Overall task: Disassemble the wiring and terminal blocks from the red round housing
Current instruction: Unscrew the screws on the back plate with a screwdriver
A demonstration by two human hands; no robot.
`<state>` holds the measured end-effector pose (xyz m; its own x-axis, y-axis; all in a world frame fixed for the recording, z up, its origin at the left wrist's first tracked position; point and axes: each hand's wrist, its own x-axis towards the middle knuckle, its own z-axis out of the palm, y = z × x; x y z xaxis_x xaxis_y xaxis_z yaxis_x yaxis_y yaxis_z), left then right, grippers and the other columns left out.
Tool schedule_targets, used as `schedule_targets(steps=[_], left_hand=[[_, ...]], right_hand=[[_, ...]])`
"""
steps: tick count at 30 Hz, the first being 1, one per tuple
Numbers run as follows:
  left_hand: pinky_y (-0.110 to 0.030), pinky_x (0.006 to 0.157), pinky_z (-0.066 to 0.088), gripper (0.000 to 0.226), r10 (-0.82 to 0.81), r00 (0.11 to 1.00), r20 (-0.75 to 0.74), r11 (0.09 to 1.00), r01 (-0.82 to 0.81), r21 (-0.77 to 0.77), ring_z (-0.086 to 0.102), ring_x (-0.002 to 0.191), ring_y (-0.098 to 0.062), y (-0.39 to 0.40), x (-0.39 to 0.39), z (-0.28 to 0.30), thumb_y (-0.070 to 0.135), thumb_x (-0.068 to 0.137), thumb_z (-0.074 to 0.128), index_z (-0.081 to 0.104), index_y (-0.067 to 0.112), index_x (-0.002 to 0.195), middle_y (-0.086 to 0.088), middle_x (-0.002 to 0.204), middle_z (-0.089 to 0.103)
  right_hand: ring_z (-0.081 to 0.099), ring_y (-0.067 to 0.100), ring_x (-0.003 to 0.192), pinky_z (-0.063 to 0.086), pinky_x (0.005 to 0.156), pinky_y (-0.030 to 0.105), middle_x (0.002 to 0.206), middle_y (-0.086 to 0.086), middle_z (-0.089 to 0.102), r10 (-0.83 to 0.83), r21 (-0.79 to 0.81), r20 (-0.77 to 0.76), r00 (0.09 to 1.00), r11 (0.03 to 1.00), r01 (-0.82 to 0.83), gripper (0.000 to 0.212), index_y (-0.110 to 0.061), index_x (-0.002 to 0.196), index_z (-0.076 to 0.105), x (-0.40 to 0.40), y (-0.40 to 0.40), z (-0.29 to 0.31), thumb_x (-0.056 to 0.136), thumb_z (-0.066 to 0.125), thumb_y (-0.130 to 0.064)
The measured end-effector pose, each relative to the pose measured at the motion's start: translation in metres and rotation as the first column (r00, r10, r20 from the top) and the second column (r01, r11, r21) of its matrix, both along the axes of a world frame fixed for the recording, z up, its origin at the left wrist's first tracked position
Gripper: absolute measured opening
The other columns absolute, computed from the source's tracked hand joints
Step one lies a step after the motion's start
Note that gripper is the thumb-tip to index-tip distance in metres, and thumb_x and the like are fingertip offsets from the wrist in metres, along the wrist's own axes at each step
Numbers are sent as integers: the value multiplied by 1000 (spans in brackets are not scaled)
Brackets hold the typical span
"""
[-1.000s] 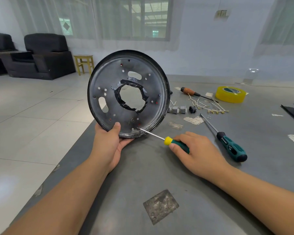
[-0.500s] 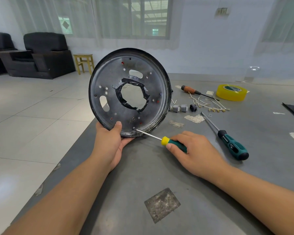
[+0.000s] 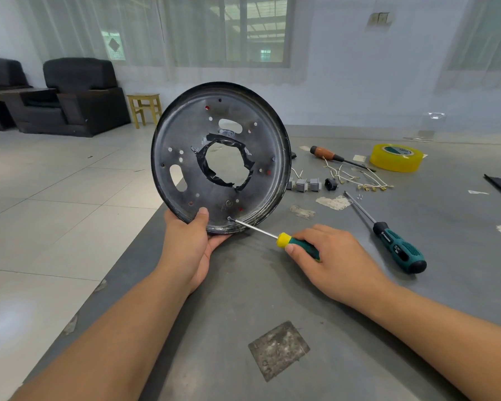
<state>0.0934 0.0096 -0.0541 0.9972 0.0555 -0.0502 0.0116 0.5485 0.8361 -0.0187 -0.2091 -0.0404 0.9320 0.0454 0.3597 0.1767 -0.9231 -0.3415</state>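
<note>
The left hand (image 3: 195, 241) cups the round housing (image 3: 220, 157) at its six o'clock edge, thumb pressed on the near face and fingers wrapped behind, so the disc stands upright on the bench (image 3: 344, 299) with its grey underside turned toward the person. Held this way, the fasteners on that face are open to a tool while the rim bears on the bench and resists the push. At about five o'clock on the disc, the tip of the small screwdriver (image 3: 272, 235) sits in a screw (image 3: 229, 218) just right of the thumb; whether it is fully seated in the head is too small to tell. The right hand (image 3: 330, 261) grips the green and yellow handle, fingers curled round it, with the shaft running up toward ten o'clock, probably to back out a remaining screw. Further right, well clear of the work, lie the terminal blocks (image 3: 302, 185), the loose wires (image 3: 356, 180), a larger teal screwdriver (image 3: 399, 247), a wooden-handled screwdriver (image 3: 327, 154) and a roll of yellow tape (image 3: 395, 157), seemingly set aside to keep freed parts together.
</note>
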Motion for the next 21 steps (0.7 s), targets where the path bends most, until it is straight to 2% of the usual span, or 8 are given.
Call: schedule_targets(steps=[3,5,9,11,14,18,19,21], left_hand=[[-46,73,66,40,24,999,37,999,-25,26,71,113,-26,-2,-2,1,-1,107,51,44,20,141,-2,138,64],[-45,75,66,46,39,997,72,997,-43,57,68,119,-25,-3,-4,1,-1,107,51,40,21,146,0,142,60],[-41,76,66,49,57,990,130,989,-73,126,64,120,-19,-5,-5,-1,-1,106,51,39,26,145,11,135,59],[-41,75,65,50,60,989,138,986,-80,145,63,119,-17,-6,-3,-2,-2,106,51,38,27,145,15,131,57],[-45,78,66,52,63,990,129,981,-85,173,62,121,-20,-8,-1,-3,-3,106,49,35,26,147,10,136,55],[-38,75,65,50,60,985,163,971,-95,217,64,113,-10,-9,2,-6,-1,106,49,37,34,140,21,127,56],[-37,74,65,50,60,983,174,969,-99,226,66,110,-8,-9,2,-8,-1,106,50,38,35,139,24,124,57],[-37,74,65,50,63,981,183,967,-105,232,68,105,-5,-9,4,-10,0,106,50,40,37,137,27,119,59]], right_hand=[[58,12,87,52,78,37,94,-7,65,-17,14,-4,1000,1000,17,38,-28,114,70,0,6,2,99,47,-55],[59,17,86,52,78,40,92,-4,65,-36,13,-25,999,999,36,36,-26,106,71,0,12,3,100,48,-53],[58,25,69,50,61,40,69,2,63,-96,46,-100,990,994,101,47,-16,83,66,1,26,8,100,47,-56],[61,22,63,51,58,36,67,1,68,-106,119,-193,975,984,131,51,-15,79,67,4,29,11,99,47,-58],[57,7,46,50,58,28,71,-10,74,-35,349,-353,935,922,166,45,-17,80,71,8,27,15,99,51,-54],[54,4,43,49,57,27,67,-10,74,-36,343,-365,930,924,171,45,-17,77,72,8,30,18,99,52,-51],[53,9,44,46,52,26,66,-7,73,-17,410,-400,916,891,196,43,-16,80,73,8,32,18,100,53,-48],[47,13,44,36,40,23,64,-2,69,106,660,-503,858,688,303,39,-7,95,72,9,36,21,102,54,-40]])
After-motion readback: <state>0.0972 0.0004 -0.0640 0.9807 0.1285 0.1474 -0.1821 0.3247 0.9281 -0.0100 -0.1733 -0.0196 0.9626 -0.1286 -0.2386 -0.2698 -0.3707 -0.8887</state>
